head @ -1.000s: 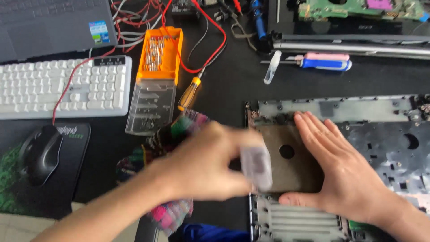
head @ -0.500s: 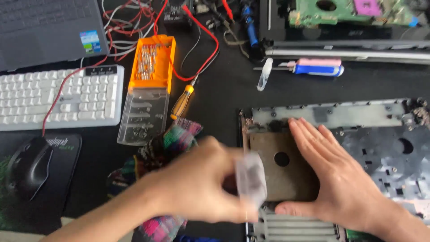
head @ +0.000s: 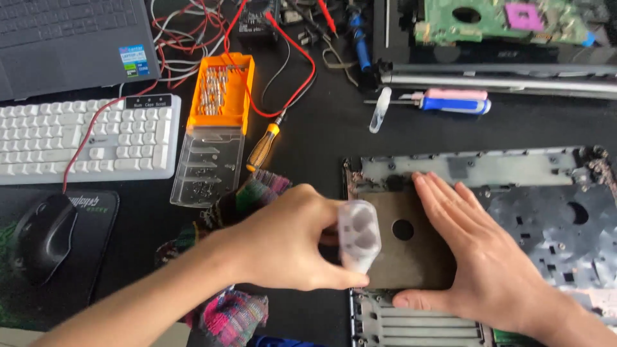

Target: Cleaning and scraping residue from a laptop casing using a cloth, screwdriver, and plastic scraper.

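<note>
My left hand [head: 292,238] grips a small translucent white plastic piece [head: 358,235] with two round holes, held at the left edge of an opened laptop chassis [head: 514,173]. My right hand [head: 479,257] lies flat, fingers together, on a dark square plate [head: 411,247] with a round hole, inside the chassis. The thumb rests along the plate's lower edge. A multicoloured cloth [head: 241,205] lies under my left wrist.
An orange bit case [head: 222,90] with a clear lid [head: 209,170], an orange-handled screwdriver [head: 265,146], a white keyboard [head: 83,138], a black mouse [head: 42,234], a grey laptop [head: 71,38], red wires [head: 295,77], a pink and blue screwdriver [head: 453,101], a green circuit board [head: 508,19].
The view has shifted a little, and my left hand has turned the white piece so its two holes face up. My right hand stays flat on the plate.
</note>
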